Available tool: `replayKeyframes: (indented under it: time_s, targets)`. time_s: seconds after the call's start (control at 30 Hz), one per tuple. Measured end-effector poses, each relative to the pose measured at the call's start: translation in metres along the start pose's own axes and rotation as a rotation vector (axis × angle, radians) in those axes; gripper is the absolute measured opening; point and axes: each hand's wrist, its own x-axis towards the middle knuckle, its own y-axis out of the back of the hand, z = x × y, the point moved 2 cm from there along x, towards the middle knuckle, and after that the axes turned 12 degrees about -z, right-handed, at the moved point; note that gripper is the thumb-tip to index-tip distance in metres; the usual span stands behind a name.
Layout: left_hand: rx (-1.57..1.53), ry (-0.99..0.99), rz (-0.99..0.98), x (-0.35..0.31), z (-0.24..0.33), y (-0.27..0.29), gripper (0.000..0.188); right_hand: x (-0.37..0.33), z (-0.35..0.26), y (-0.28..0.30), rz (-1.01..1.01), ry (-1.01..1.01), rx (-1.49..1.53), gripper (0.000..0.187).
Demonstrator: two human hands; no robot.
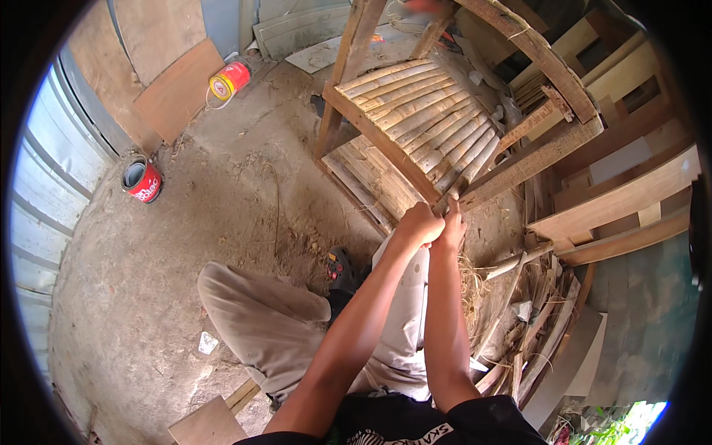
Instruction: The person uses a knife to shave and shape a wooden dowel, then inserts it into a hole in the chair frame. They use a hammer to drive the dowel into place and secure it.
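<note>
A wooden chair (386,137) with a seat of split bamboo slats (426,111) stands in front of me. Both my hands meet at the seat corner nearest me. My left hand (420,225) is closed in a fist just below the corner. Pressed against it, my right hand (450,226) is also closed, with its fingertips up by the end of the nearest slat. Whatever lies between the fingers of either hand is hidden. Under the seat, a lower panel of bamboo strips (371,178) shows within the frame.
Two red paint cans stand on the dirt floor at left, one open (142,180) and one lying tilted (231,80). Scrap wood strips (545,319) are heaped at my right, below wooden frames (615,215). Plywood sheets (159,37) lean at the far left.
</note>
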Motion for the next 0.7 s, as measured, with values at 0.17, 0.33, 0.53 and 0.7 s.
replayKeyframes:
  time_s: [0.17,0.33,0.53,0.7]
  targets:
    - [-0.003,0.041,-0.021,0.001,-0.001,0.002,0.026,0.010,0.012,0.004,-0.003,0.026,0.034,0.037]
    - [0.084,0.055,-0.060,0.001,-0.001,0.005,0.024,0.022,0.022,0.010,-0.055,0.078,-0.016,0.045]
    - [-0.048,0.066,-0.063,0.003,-0.006,0.006,0.026,0.023,0.022,0.011,-0.022,0.043,-0.072,0.043]
    - [0.309,-0.090,0.205,0.010,-0.009,-0.001,0.039,0.017,0.018,0.009,-0.040,0.075,-0.019,0.047]
